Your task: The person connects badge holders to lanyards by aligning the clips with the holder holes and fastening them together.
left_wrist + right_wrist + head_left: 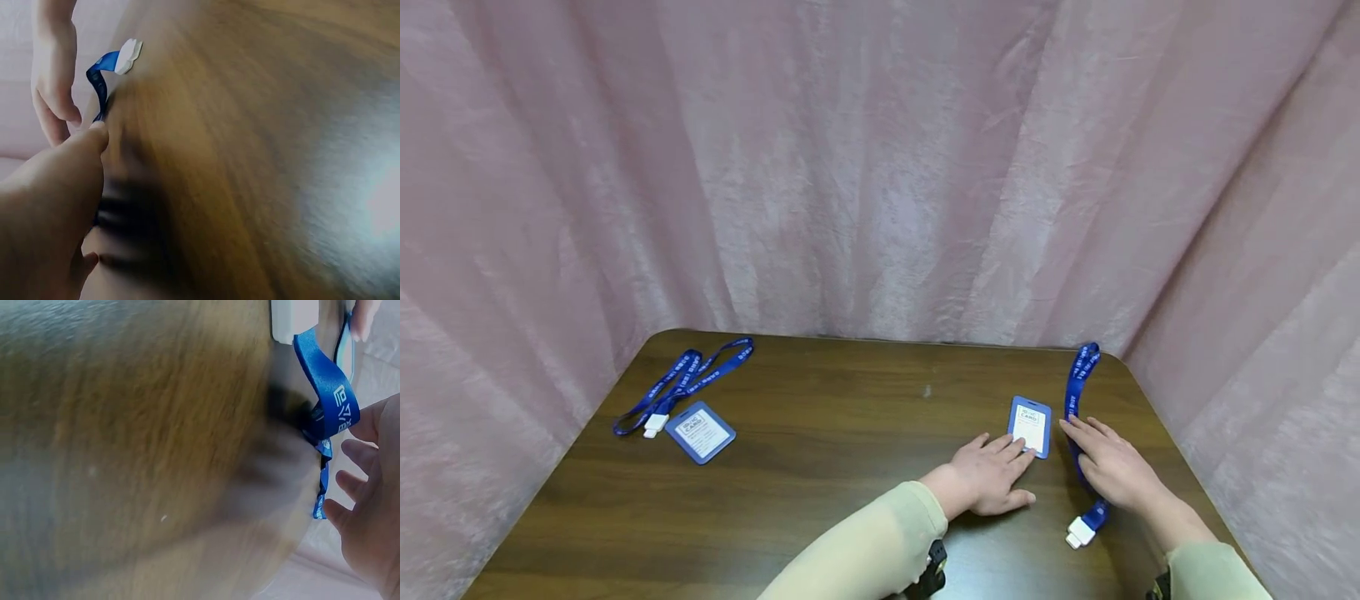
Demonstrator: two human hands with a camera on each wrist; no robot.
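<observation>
My left hand (988,477) is spread palm down, its fingertips at the lower edge of a blue card holder (1030,417) with a white card inside. To the right, my right hand (1112,467) lies over the middle of a blue lanyard (1080,375), fingers extended and overlapping the strap. The lanyard's white clip (1080,532) sticks out toward me below that hand. In the right wrist view the strap (328,387) bends up in a loop beside the right fingers (353,484). The left wrist view shows the left hand (56,181) low over the table, fingers partly hidden.
On the table's left side lies a second blue lanyard (677,387) with a white clip (656,425). Next to it is another blue card holder (701,433). A pink curtain (880,183) hangs behind the brown wooden table (820,417) and along its right side.
</observation>
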